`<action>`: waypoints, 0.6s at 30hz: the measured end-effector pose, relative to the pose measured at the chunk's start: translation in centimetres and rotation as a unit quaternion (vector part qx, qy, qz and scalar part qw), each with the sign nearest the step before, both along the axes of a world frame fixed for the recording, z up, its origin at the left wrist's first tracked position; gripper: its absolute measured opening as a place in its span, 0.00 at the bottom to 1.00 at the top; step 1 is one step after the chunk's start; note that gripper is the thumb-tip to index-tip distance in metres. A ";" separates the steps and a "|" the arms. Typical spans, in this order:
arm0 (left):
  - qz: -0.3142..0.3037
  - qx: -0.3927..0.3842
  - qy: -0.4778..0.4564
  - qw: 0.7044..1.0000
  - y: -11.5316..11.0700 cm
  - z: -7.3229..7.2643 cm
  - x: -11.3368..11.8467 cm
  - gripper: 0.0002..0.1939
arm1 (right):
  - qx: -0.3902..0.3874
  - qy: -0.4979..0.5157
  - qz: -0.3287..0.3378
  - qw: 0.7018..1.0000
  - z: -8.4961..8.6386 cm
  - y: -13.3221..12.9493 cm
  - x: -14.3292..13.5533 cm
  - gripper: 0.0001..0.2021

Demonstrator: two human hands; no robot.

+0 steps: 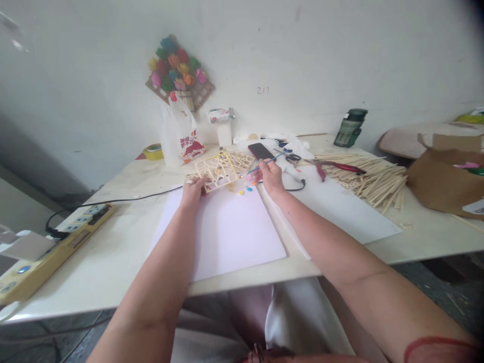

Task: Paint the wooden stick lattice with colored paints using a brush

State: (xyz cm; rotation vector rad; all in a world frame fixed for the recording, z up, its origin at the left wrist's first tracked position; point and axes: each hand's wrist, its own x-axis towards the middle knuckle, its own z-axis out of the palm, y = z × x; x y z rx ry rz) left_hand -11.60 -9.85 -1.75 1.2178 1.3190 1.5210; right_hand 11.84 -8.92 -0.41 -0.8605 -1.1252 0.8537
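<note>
My left hand (pixel 194 191) is closed on the near left corner of a wooden lattice panel (pixel 217 173), holding it tilted above a white paper sheet (pixel 234 229). Part of the panel's edge is yellow. A thin blue paintbrush (pixel 266 162) is pinched in my right hand (pixel 270 176), its tip close to the panel's right side; whether it touches, I cannot tell. Small dabs of yellow, blue, pink and orange paint (pixel 248 189) lie just under and beside the panel. More lattice pieces (pixel 242 160) rest behind it.
Behind my hands are a phone (pixel 260 150), scissors (pixel 293 158) and red-handled pliers (pixel 342 167). Wooden sticks (pixel 372 179) pile up at right, by a paper bag (pixel 446 176) and a green bottle (pixel 351 128). A plastic bag (pixel 177 136), yellow tape (pixel 153 152) and a power strip (pixel 71 242) are at left.
</note>
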 end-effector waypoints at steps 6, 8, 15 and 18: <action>-0.004 0.001 0.003 1.000 0.2 -0.2 -0.2 0.18 | 0.012 -0.009 0.006 1.000 -0.2 0.1 0.0 0.19; -0.004 0.001 0.003 1.000 0.4 -0.4 -0.2 0.17 | 0.015 -0.017 0.006 1.000 -0.3 0.3 0.0 0.18; 0.000 -0.013 0.001 1.000 0.2 -0.1 -0.1 0.15 | 0.033 -0.028 -0.013 0.999 -0.4 0.5 0.3 0.18; -0.002 -0.006 0.001 1.000 0.1 0.1 0.0 0.16 | 0.035 -0.025 -0.011 0.999 -0.3 0.4 0.3 0.19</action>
